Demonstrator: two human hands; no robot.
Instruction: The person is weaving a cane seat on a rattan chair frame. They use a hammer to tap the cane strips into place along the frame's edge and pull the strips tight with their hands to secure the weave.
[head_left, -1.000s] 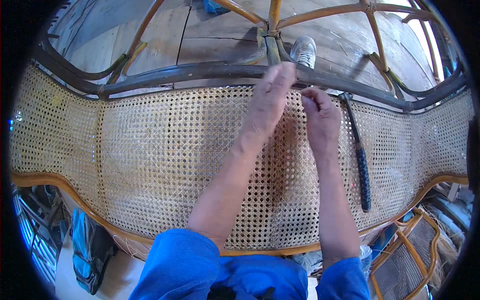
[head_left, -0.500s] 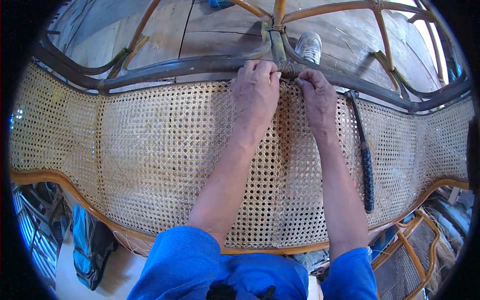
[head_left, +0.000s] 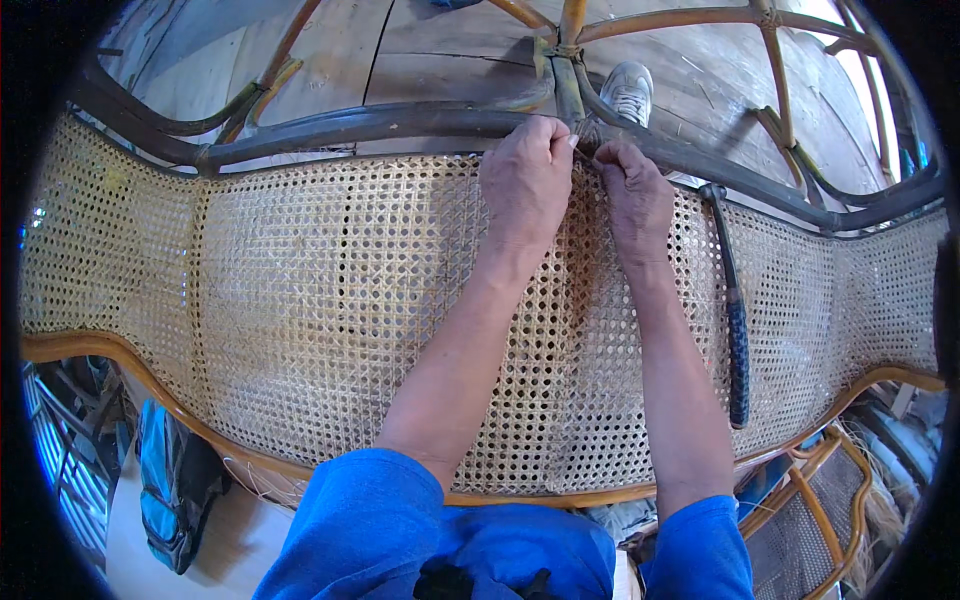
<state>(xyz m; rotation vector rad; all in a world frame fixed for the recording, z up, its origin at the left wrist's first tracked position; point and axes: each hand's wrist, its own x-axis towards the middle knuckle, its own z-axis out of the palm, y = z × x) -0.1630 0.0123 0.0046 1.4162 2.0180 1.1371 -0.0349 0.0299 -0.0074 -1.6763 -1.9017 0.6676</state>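
A wide panel of woven cane webbing point(head_left: 290, 260) spreads under my arms, bordered at its far side by a dark rattan pole point(head_left: 380, 124). My left hand point(head_left: 528, 185) is at that far edge, with thumb and forefinger pinched close to the pole. Just to its right, my right hand point(head_left: 638, 200) has its fingers curled and pressed together. Whatever lies between the fingertips is too small to make out. Beyond the fingers, a wrapped binding point(head_left: 592, 132) joins the poles. A hammer point(head_left: 735, 320) with a black patterned grip rests on the webbing, right of my right forearm.
Curved rattan supports point(head_left: 272, 85) rise past the far pole, above a plank floor point(head_left: 450, 75). A pale shoe point(head_left: 628, 92) stands there. A blue and black backpack point(head_left: 165, 490) is at the lower left. Another cane-and-rattan piece point(head_left: 815, 510) leans at the lower right.
My left hand has shifted slightly right and up, its thumb and forefinger now pinched above the pole. The right hand's fingers have curled in more. The view has moved a little.
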